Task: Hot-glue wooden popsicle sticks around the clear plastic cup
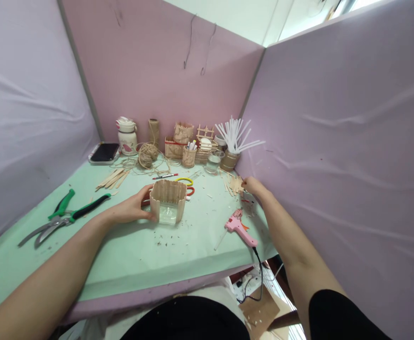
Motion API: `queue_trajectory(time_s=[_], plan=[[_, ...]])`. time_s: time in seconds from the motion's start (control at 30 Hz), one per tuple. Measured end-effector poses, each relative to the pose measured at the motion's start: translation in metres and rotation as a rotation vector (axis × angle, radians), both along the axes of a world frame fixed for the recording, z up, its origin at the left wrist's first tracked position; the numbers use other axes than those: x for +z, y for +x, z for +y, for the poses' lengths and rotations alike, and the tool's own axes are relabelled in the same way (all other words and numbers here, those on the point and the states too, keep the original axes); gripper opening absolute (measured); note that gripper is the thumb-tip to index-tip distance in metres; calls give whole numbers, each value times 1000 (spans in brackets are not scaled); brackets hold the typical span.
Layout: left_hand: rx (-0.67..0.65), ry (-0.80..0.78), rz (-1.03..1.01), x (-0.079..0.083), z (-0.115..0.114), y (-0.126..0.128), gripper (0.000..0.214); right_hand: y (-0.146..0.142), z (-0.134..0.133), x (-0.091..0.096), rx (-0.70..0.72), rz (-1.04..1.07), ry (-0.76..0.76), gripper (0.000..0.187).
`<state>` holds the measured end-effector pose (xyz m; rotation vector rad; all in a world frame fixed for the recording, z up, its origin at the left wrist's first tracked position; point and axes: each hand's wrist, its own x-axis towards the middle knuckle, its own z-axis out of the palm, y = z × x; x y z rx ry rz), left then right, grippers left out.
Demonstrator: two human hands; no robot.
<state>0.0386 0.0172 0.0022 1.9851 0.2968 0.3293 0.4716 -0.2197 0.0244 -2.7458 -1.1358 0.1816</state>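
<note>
In front of me stands a clear square container (pixel 167 210), its sides lined with short wooden craft sticks except for a bare stretch at the front. My left hand (pixel 139 206) grips it from the left, thumb at the front and fingers toward the back. To the right, my right hand (pixel 252 185) reaches to a pile of cut craft sticks (pixel 233 183). Its fingers are drawn together at the pile's edge; what they hold, if anything, is too small to see. A pink glue gun (pixel 240 228) lies nearer me, nozzle pointing left.
Green-handled pruning shears (pixel 65 215) lie open at left, near longer sticks (pixel 112 179). Behind the container are scissors (pixel 185 181) and a pen (pixel 165 176). Twine (pixel 147 155), a bottle (pixel 127 137), a glass of water (pixel 214 161) and white glue sticks (pixel 235 137) line the back.
</note>
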Motion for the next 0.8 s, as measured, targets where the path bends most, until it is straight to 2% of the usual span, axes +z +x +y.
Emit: queue_trajectory(time_s=[0.1,0.27,0.4,0.53,0.67,0.8], plan=[[-7,-5,12,7,-1,-3,100,-3,-2,2,-7,50,-128,34],[11,-18,-1,22,-4,-7,107,-18,6,-2,59,87,-221,34],[3,-18,14,25,-2,-9,109,-28,20,-9,89,52,-250,35],[10,8,33,23,0,-11,105,-33,32,-12,59,14,-284,35],[33,3,41,24,0,-11,105,-40,37,-10,10,2,-286,37],[63,-11,23,25,-1,-13,105,-50,35,-3,-16,9,-216,35]])
